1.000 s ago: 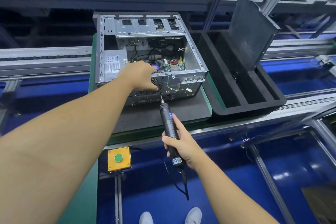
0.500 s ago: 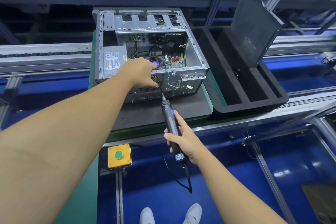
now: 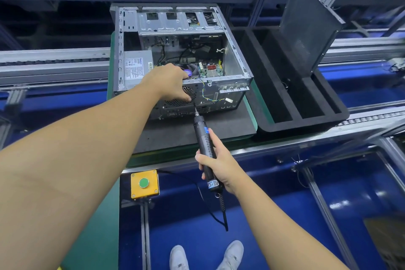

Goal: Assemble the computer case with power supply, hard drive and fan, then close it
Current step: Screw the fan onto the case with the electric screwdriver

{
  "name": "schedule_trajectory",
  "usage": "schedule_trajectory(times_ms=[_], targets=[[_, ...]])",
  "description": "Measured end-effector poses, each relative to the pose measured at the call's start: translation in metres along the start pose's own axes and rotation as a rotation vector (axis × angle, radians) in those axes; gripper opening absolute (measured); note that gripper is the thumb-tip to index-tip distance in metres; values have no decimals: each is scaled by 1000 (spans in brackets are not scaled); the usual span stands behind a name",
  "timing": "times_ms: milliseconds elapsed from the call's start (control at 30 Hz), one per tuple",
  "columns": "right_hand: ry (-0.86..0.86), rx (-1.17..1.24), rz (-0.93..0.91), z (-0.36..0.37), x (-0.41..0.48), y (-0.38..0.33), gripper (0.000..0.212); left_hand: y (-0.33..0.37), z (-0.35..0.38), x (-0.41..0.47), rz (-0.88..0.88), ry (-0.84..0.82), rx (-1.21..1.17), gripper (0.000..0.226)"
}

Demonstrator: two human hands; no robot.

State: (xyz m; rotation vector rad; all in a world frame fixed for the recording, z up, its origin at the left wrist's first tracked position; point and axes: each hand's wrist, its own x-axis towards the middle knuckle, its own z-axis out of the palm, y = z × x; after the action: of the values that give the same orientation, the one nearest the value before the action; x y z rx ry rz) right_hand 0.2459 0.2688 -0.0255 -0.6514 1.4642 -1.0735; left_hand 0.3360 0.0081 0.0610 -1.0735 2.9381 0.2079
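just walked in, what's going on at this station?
A person works at the rear of the open computer case. The left hand clamps over the rear wall at the fan grille; the right hand holds an electric screwdriver, bit against that panel. The power supply sits inside; the side panel leans in the foam tray.

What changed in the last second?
Almost nothing. Only the camera shifted, so the computer case sits slightly higher in view. Right hand still grips the electric screwdriver, bit at the rear panel beside the fan grille. Left hand still reaches over the rear edge into the case. Nothing picked up or released.
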Motion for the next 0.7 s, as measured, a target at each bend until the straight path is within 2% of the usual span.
schedule_trajectory(times_ms=[200, 333, 700], targets=[[2, 5, -8, 0, -1, -2, 95, 0, -1, 1, -9, -24, -10, 70], [5, -4, -4, 0, 1, -3, 95, 0, -2, 1, -19, -26, -19, 63], [-15, 45, -14, 1, 7, -4, 93, 1, -3, 0, -47, -21, -3, 71]])
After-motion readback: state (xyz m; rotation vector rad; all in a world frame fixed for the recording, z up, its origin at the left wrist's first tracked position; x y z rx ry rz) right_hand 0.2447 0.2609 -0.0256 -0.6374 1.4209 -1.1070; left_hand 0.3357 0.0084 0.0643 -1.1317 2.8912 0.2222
